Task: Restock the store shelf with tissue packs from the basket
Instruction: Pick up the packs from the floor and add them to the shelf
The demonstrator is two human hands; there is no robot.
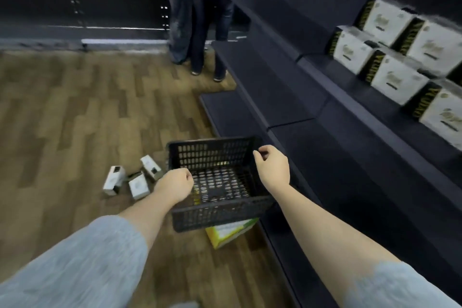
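Note:
I hold a black plastic basket (pixel 212 155) above the wooden floor, and its perforated bottom shows nothing inside. My left hand (pixel 175 182) grips its left rim with curled fingers. My right hand (pixel 273 166) grips the right rim near the far corner. Three white tissue packs (pixel 138 185) lie on the floor just left of the basket. A yellow and white pack (pixel 231 231) sits on the floor under the basket's near edge. Several white and black tissue packs (pixel 397 79) stand stacked on the dark shelf (pixel 350 77) at the right.
Dark shelving steps (pixel 270 87) run along the right side, from the floor up. Two people (pixel 197 20) stand at the far end of the aisle by the shelf corner. More dark shelving (pixel 75 2) lines the back wall. Wooden floor (pixel 75 112) stretches to the left.

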